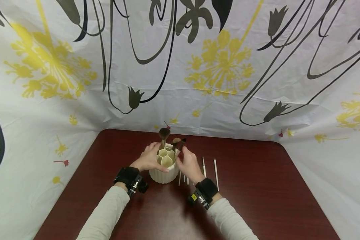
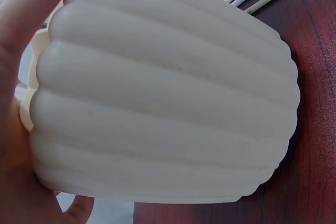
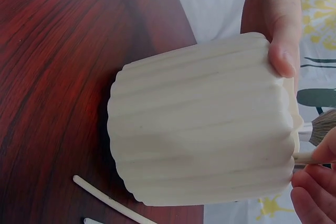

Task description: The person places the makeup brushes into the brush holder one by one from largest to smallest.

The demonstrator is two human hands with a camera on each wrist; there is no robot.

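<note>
A cream ribbed brush holder (image 1: pixel 163 176) with several petal-shaped compartments stands upright on the table. My left hand (image 1: pixel 148 158) grips its upper left side, thumb across the near rim and fingers round the back. At the right rim my right hand (image 1: pixel 190 164) pinches a makeup brush (image 1: pixel 182 144) with its dark tip upward. In the right wrist view that brush's pale handle (image 3: pixel 305 158) overlaps the rim; its lower end is hidden. A large fluffy brush (image 1: pixel 164 134) and a smaller tan-tipped brush (image 1: pixel 176 140) rise from the holder's back compartments.
Several thin pale-handled brushes (image 1: pixel 216 174) lie on the dark red wooden table (image 1: pixel 258 186), to the right of the holder and partly behind the right hand. A floral cloth (image 1: pixel 173 76) hangs behind the table and along its sides.
</note>
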